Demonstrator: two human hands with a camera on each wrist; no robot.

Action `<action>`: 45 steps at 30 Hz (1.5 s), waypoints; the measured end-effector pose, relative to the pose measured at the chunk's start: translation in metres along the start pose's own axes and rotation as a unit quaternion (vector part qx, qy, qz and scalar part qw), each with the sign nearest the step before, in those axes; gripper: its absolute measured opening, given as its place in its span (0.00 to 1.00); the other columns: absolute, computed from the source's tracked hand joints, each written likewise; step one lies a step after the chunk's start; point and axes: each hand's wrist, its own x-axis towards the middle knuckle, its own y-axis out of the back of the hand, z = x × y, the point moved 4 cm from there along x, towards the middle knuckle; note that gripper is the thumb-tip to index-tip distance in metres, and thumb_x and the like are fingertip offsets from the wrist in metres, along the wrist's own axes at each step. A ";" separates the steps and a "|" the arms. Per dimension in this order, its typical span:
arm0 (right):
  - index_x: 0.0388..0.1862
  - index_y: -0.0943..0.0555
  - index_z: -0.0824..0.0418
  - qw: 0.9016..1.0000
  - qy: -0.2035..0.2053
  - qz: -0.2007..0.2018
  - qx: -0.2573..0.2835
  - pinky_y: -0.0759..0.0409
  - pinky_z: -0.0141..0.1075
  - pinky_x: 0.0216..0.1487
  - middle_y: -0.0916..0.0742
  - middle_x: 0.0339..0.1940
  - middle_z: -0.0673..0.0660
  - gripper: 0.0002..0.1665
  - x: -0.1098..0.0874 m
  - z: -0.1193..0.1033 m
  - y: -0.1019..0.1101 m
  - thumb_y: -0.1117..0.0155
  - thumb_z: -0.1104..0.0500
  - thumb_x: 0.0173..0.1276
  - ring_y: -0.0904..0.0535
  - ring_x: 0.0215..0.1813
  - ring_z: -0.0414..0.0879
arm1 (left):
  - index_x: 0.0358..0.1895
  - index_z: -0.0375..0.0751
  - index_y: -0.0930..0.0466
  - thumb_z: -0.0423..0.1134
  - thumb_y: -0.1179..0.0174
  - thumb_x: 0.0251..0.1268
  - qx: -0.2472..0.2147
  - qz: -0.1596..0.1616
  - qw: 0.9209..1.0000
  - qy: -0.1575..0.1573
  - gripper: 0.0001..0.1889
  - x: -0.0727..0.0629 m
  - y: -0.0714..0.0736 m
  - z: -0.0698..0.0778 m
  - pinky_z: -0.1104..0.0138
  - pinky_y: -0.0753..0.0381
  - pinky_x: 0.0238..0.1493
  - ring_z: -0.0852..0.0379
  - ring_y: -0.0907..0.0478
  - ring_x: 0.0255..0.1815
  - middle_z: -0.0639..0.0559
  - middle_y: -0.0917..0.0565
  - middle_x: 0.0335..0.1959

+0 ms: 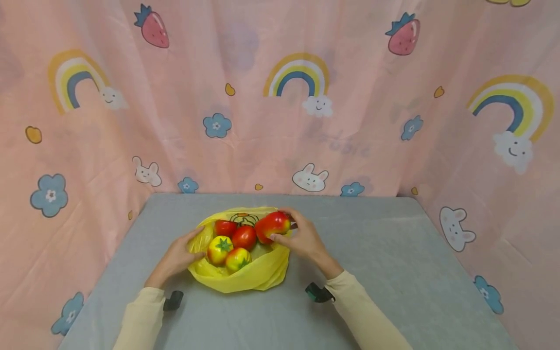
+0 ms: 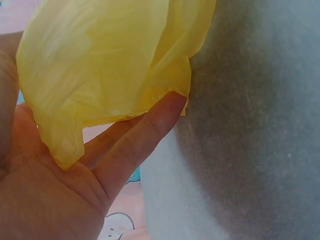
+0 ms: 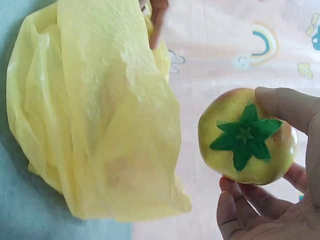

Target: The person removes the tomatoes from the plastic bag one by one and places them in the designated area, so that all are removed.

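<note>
A yellow plastic bag sits on the table with its mouth spread, and several tomatoes lie in it, some red, some yellow-red with green star-shaped tops. At the bag's left rim my left hand holds the plastic; in the left wrist view the fingers reach along the bag's outside, and the thumb is partly hidden behind it. My right hand pinches a red-and-yellow tomato between thumb and fingers, over the bag's right rim. Its green leafy top faces the right wrist camera.
The grey table stretches out around the bag. A pink curtain with rainbows, flowers and rabbits hangs behind the table and along both sides. A dark wrist camera sits at the right wrist, another wrist camera at the left.
</note>
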 end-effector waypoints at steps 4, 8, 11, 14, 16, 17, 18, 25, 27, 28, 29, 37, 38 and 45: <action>0.66 0.27 0.59 1.000 0.005 0.003 0.001 0.21 0.49 0.54 0.17 0.59 0.57 0.38 -0.001 0.004 0.006 0.25 0.54 0.57 0.23 0.56 0.51 | 0.76 0.41 0.42 0.36 0.36 0.61 0.002 -0.001 1.000 -0.004 0.39 0.000 0.000 0.000 0.36 0.44 0.73 0.28 0.43 0.74 0.30 0.39 0.75; 0.67 0.27 0.59 1.000 0.004 0.002 0.003 0.21 0.48 0.55 0.18 0.61 0.57 0.38 -0.001 0.008 0.011 0.26 0.53 0.58 0.23 0.57 0.52 | 0.76 0.41 0.42 0.36 0.36 0.61 0.003 -0.001 1.000 -0.004 0.39 -0.001 0.000 -0.001 0.36 0.44 0.73 0.29 0.43 0.74 0.30 0.39 0.75; 0.68 0.28 0.58 1.000 -0.004 0.003 0.010 0.19 0.51 0.58 0.20 0.62 0.59 0.39 -0.001 0.011 0.015 0.27 0.53 0.59 0.22 0.59 0.53 | 0.76 0.41 0.42 0.36 0.36 0.61 0.002 -0.001 1.000 -0.004 0.39 -0.001 0.000 -0.001 0.37 0.44 0.73 0.29 0.42 0.74 0.31 0.39 0.75; 0.69 0.29 0.56 1.000 -0.014 0.010 0.019 0.19 0.52 0.59 0.20 0.61 0.60 0.39 -0.002 0.014 0.018 0.27 0.55 0.59 0.22 0.59 0.55 | 0.76 0.41 0.42 0.36 0.36 0.61 0.001 0.000 1.000 -0.008 0.39 -0.001 0.000 0.000 0.37 0.44 0.73 0.29 0.43 0.74 0.31 0.39 0.75; 0.70 0.29 0.55 0.999 -0.019 0.011 0.025 0.18 0.52 0.59 0.21 0.60 0.61 0.39 -0.002 0.015 0.020 0.27 0.56 0.59 0.22 0.59 0.56 | 0.76 0.41 0.42 0.36 0.36 0.61 -0.001 0.000 1.000 -0.009 0.39 -0.002 0.000 0.000 0.37 0.44 0.73 0.29 0.43 0.75 0.30 0.39 0.75; 0.70 0.30 0.55 0.999 -0.023 0.011 0.029 0.18 0.53 0.59 0.21 0.61 0.61 0.40 -0.002 0.016 0.021 0.27 0.56 0.59 0.22 0.60 0.56 | 0.76 0.41 0.42 0.36 0.36 0.61 0.000 0.000 1.000 -0.009 0.39 -0.002 0.000 0.000 0.37 0.44 0.73 0.29 0.43 0.74 0.30 0.39 0.75; 0.71 0.31 0.54 0.999 -0.027 0.011 0.032 0.19 0.54 0.59 0.22 0.61 0.61 0.41 -0.003 0.016 0.022 0.27 0.56 0.59 0.23 0.60 0.57 | 0.76 0.41 0.42 0.36 0.36 0.61 0.002 0.000 1.000 -0.008 0.39 -0.002 0.000 0.000 0.37 0.44 0.73 0.29 0.43 0.74 0.30 0.39 0.75; 0.70 0.37 0.61 0.997 -0.061 0.013 0.054 0.21 0.56 0.61 0.22 0.64 0.62 0.45 -0.005 0.025 0.026 0.25 0.56 0.58 0.26 0.64 0.59 | 0.76 0.42 0.42 0.36 0.36 0.61 0.004 0.001 1.000 0.000 0.39 -0.003 -0.001 -0.003 0.37 0.43 0.73 0.29 0.42 0.74 0.31 0.38 0.74; 0.69 0.37 0.62 0.996 -0.062 0.016 0.056 0.21 0.55 0.61 0.22 0.63 0.63 0.44 -0.005 0.028 0.027 0.26 0.57 0.58 0.26 0.64 0.59 | 0.76 0.42 0.42 0.36 0.36 0.61 0.005 0.002 1.000 -0.002 0.39 -0.003 -0.001 -0.003 0.37 0.43 0.72 0.29 0.42 0.74 0.31 0.38 0.74; 0.68 0.37 0.62 0.996 -0.064 0.019 0.061 0.21 0.55 0.61 0.22 0.63 0.63 0.43 -0.005 0.029 0.028 0.26 0.58 0.58 0.27 0.64 0.59 | 0.76 0.42 0.42 0.36 0.36 0.61 0.005 0.003 1.000 -0.003 0.39 -0.003 -0.001 -0.002 0.37 0.43 0.72 0.29 0.42 0.74 0.31 0.38 0.74; 0.68 0.37 0.62 0.996 -0.064 0.021 0.062 0.20 0.55 0.61 0.22 0.62 0.62 0.43 -0.005 0.031 0.030 0.26 0.58 0.58 0.27 0.64 0.59 | 0.76 0.42 0.42 0.36 0.37 0.61 0.005 0.003 1.000 -0.004 0.39 -0.003 0.000 -0.002 0.37 0.43 0.72 0.29 0.42 0.74 0.31 0.38 0.74; 0.70 0.37 0.60 0.993 -0.090 0.034 0.072 0.22 0.55 0.64 0.24 0.65 0.61 0.43 -0.005 0.044 0.035 0.27 0.58 0.59 0.29 0.66 0.60 | 0.76 0.41 0.41 0.36 0.36 0.61 0.008 0.005 1.000 -0.011 0.39 -0.001 -0.001 0.000 0.37 0.42 0.72 0.29 0.41 0.74 0.31 0.37 0.74; 0.70 0.37 0.60 0.993 -0.093 0.036 0.071 0.22 0.54 0.64 0.24 0.65 0.61 0.43 -0.005 0.046 0.035 0.27 0.58 0.59 0.29 0.66 0.60 | 0.76 0.41 0.41 0.36 0.36 0.61 0.007 0.006 1.000 -0.012 0.39 -0.001 -0.001 0.000 0.37 0.43 0.72 0.29 0.41 0.74 0.31 0.37 0.74; 0.70 0.35 0.57 0.992 -0.100 0.043 0.060 0.21 0.53 0.62 0.24 0.65 0.59 0.41 -0.005 0.055 0.040 0.27 0.56 0.59 0.28 0.65 0.58 | 0.76 0.42 0.41 0.36 0.36 0.61 0.005 0.004 1.000 -0.009 0.39 -0.001 -0.002 0.000 0.37 0.43 0.73 0.29 0.42 0.74 0.31 0.38 0.74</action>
